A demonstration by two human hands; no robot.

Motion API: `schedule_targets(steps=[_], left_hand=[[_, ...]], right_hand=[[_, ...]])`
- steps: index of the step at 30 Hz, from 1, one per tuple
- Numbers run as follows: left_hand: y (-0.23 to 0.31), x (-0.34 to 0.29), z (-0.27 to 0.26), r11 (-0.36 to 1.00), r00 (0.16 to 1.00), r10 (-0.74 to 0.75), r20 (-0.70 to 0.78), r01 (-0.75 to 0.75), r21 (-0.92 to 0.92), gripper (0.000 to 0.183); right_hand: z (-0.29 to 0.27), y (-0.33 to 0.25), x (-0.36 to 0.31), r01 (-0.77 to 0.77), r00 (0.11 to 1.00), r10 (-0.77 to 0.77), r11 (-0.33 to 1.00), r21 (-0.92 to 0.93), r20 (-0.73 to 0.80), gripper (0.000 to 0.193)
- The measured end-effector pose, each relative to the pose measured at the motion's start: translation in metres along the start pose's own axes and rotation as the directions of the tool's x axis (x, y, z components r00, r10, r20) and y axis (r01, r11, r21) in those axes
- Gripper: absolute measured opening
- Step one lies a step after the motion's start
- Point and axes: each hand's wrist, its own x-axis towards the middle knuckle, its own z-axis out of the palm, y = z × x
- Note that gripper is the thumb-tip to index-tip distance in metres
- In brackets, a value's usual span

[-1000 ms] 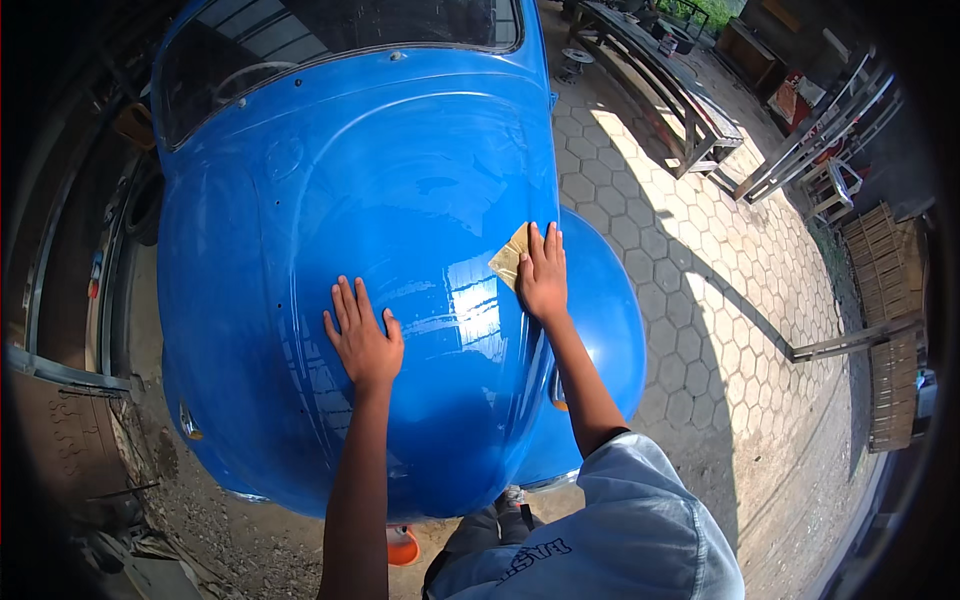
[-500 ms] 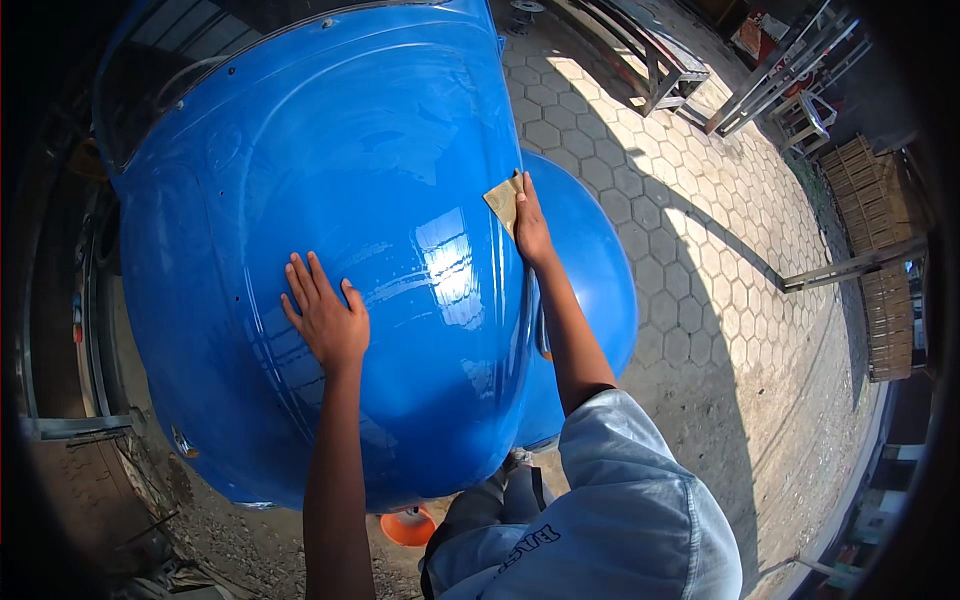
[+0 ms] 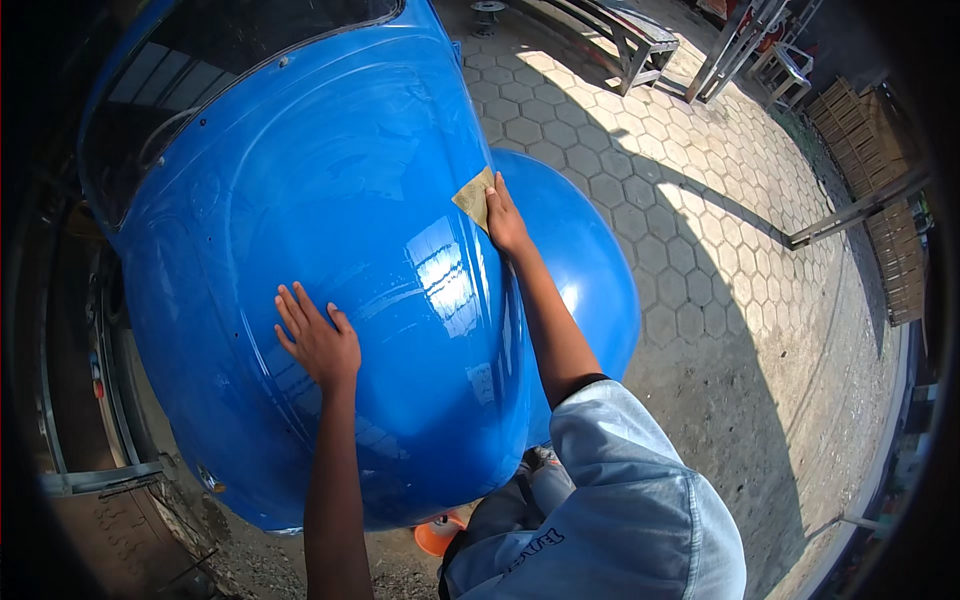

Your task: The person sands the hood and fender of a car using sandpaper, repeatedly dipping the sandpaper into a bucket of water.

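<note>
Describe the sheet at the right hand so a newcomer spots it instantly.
Start at the big blue car hood, then its right edge beside the rounded fender. There the right hand covers part of a tan sheet, one corner pointing left. Its dull tan stands out against the glossy blue.

Blue car hood (image 3: 320,240): curves smoothly, shines, shows pale streaks. Thin tan sheet (image 3: 472,200): lies on hood near right edge, partly hidden, points one corner left.
</note>
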Motion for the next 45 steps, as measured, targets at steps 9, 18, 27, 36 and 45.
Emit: schedule_targets(steps=[9,18,27,36,45], left_hand=[[0.000,0.001,-0.004,1.000,0.999,-0.008,0.037,0.008,0.001,0.064],[-0.001,0.000,-0.002,1.000,1.000,0.006,-0.008,-0.006,-0.008,0.063],[-0.001,0.001,-0.004,1.000,1.000,-0.002,0.025,0.002,-0.017,0.063],[-0.001,0.000,-0.003,0.999,0.999,0.016,-0.028,-0.017,-0.046,0.063],[-0.002,0.002,-0.009,0.999,0.998,-0.013,0.058,0.015,-0.040,0.063]], right_hand=[[0.006,-0.001,-0.283,-0.100,0.990,0.075,0.970,-0.221,-0.118,0.063],[0.011,-0.026,-0.024,0.022,0.997,-0.030,0.994,-0.103,-0.072,0.061],[0.024,-0.043,-0.262,0.198,0.980,-0.173,0.745,-0.637,0.103,0.059],[0.037,-0.041,-0.040,0.299,0.900,-0.431,0.715,-0.632,-0.061,0.054],[0.023,-0.055,-0.241,0.281,0.960,-0.204,0.685,-0.672,0.193,0.059]])
